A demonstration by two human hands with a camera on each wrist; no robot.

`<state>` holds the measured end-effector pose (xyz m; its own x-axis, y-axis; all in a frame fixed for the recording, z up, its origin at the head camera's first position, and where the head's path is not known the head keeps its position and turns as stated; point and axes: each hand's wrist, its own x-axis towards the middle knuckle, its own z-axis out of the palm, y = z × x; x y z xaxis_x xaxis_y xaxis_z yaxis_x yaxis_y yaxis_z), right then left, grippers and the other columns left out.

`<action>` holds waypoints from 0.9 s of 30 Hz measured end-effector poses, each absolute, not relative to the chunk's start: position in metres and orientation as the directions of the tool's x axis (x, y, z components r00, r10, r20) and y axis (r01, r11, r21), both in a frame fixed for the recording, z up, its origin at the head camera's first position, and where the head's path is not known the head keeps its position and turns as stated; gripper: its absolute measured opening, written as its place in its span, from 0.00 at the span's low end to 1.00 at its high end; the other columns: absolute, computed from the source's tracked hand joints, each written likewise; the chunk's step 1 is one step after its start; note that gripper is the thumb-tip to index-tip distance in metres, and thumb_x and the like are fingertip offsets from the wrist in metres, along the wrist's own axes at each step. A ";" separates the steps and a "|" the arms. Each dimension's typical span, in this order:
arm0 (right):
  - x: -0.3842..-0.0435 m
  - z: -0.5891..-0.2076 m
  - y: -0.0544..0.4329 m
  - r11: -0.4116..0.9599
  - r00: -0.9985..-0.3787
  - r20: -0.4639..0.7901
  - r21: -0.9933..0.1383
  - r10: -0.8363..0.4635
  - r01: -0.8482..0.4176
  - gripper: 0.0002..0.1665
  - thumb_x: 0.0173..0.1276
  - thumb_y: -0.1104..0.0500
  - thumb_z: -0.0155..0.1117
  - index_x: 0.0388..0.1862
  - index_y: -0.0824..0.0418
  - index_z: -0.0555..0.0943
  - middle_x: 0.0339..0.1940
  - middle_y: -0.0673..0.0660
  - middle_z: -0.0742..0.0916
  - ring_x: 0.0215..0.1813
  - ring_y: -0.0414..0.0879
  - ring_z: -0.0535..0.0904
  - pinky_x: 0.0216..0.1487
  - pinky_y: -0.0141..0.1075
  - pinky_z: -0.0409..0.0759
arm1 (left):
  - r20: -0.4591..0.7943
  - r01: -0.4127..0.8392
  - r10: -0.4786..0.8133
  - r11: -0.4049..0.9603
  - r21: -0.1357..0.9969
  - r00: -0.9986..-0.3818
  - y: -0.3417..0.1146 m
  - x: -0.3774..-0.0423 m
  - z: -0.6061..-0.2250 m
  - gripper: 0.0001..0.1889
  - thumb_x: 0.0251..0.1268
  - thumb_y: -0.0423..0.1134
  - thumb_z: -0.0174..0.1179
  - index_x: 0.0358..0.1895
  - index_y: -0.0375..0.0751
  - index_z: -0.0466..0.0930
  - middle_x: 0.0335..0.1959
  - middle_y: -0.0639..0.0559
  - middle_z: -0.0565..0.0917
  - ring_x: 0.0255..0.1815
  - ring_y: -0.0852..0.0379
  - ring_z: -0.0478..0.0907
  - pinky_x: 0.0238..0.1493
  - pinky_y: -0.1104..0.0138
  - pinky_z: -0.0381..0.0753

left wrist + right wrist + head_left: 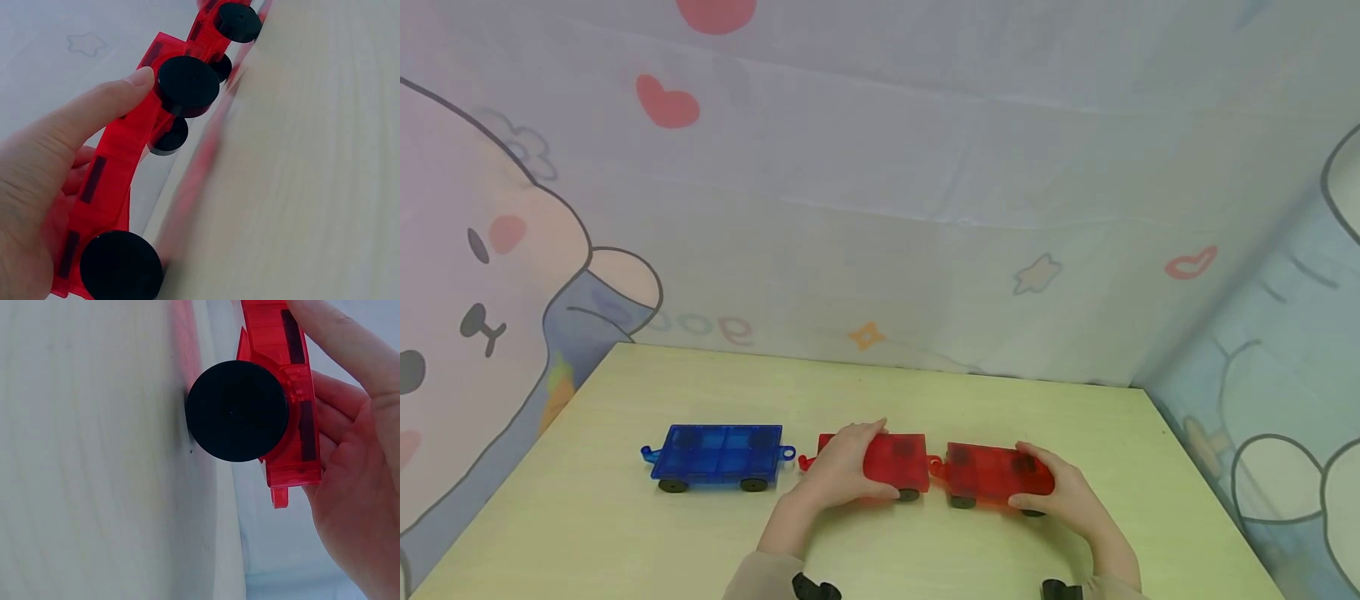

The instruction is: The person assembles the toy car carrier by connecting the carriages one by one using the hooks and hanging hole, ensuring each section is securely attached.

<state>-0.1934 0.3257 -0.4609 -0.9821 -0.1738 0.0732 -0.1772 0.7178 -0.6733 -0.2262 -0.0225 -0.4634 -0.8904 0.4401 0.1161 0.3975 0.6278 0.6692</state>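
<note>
Two translucent red toy train cars with black wheels stand end to end on the table. My left hand grips the left red car across its top, thumb on the near side; the left wrist view shows that thumb pressed beside a wheel. Around the right end of the other red car, my right hand has its thumb and fingers on opposite sides. A red coupling lies between the cars; whether it is hooked, I cannot tell. A blue train car stands apart to the left, its ring facing the left red car's hook.
The pale wooden table ends at a far edge against a hanging cloth printed with cartoon figures. More printed cloth hangs along the right side. Black straps sit at both wrists.
</note>
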 end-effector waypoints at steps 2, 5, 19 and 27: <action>-0.193 -0.461 0.326 0.717 -0.982 0.072 -0.674 -0.175 -0.177 0.48 0.53 0.50 0.79 0.69 0.66 0.69 0.69 0.67 0.75 0.71 0.67 0.66 0.68 0.62 0.66 | 0.112 0.396 0.441 0.631 0.666 -0.890 -0.022 -0.226 -0.463 0.51 0.44 0.55 0.75 0.73 0.39 0.63 0.67 0.47 0.74 0.69 0.42 0.68 0.65 0.44 0.72; -0.193 -0.461 0.326 0.716 -0.982 0.071 -0.675 -0.177 -0.178 0.49 0.53 0.50 0.79 0.70 0.67 0.69 0.69 0.67 0.74 0.71 0.67 0.65 0.68 0.62 0.65 | 0.113 0.402 0.447 0.632 0.662 -0.887 -0.022 -0.225 -0.463 0.50 0.44 0.54 0.75 0.73 0.39 0.64 0.66 0.47 0.75 0.68 0.42 0.68 0.64 0.45 0.73; -0.195 -0.462 0.327 0.716 -0.982 0.057 -0.677 -0.179 -0.170 0.49 0.53 0.49 0.78 0.70 0.66 0.68 0.71 0.67 0.72 0.73 0.67 0.63 0.69 0.63 0.64 | 0.122 0.429 0.460 0.657 0.620 -0.880 -0.020 -0.225 -0.461 0.50 0.44 0.55 0.76 0.71 0.37 0.65 0.66 0.46 0.75 0.68 0.41 0.68 0.65 0.45 0.73; -0.195 -0.463 0.327 0.716 -0.981 0.063 -0.676 -0.181 -0.176 0.49 0.54 0.49 0.78 0.70 0.66 0.68 0.71 0.68 0.73 0.72 0.67 0.64 0.69 0.63 0.64 | 0.105 0.425 0.466 0.662 0.617 -0.879 -0.020 -0.224 -0.461 0.50 0.44 0.54 0.76 0.72 0.38 0.65 0.67 0.45 0.75 0.69 0.39 0.66 0.66 0.44 0.70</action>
<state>-0.1945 0.3272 -0.4629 -0.9814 -0.1814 0.0627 -0.1755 0.7160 -0.6757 -0.2245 -0.0200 -0.4613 -0.8788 0.4655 0.1050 0.4245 0.6622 0.6175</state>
